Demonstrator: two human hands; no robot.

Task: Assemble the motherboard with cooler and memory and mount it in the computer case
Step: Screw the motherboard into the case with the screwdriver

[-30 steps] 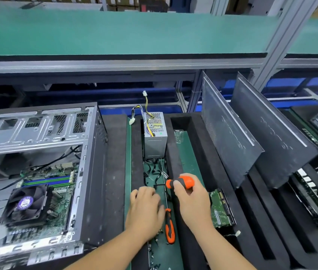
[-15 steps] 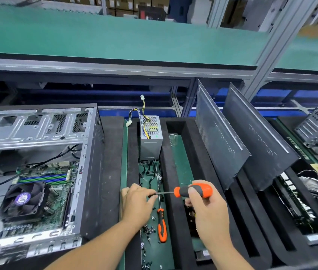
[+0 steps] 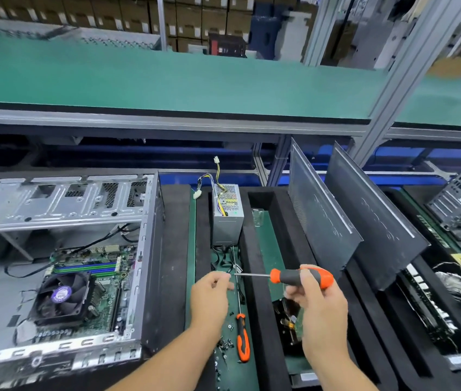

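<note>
Motherboard: your motherboard [image 3: 88,280] lies flat inside the open computer case [image 3: 62,249] at the left of the bench. It is a green board with blue and green memory slots along its far edge.
Cooler: a black fan cooler [image 3: 61,297] with a purple round label at its hub sits on the near part of the board, over a finned heatsink.
Case: bare grey metal, lying on its side with the open face up. A perforated drive cage spans its far part, and black cables run from under that down to the board.
Right hand: your right hand [image 3: 319,303] holds the screwdriver [image 3: 294,277], fingers curled round its orange and grey handle. The shaft points left, level above the tray.
Left hand: your left hand [image 3: 209,294] has its fingers pinched at the screwdriver's tip. Whether they hold a screw there is too small to tell.
Tray: under both hands, black foam dividers [image 3: 254,277] split a green mat into lanes.
Second screwdriver: a second screwdriver [image 3: 242,331] lies in the lane below your hands, orange handle nearest you, with loose screws [image 3: 225,345] scattered just left of it.
Power supply: a grey power supply [image 3: 227,218] stands at the far end of that lane, coloured wires rising from its top.
Side panels: two dark side panels [image 3: 350,230] lean tilted in the foam slots at the right.
</note>
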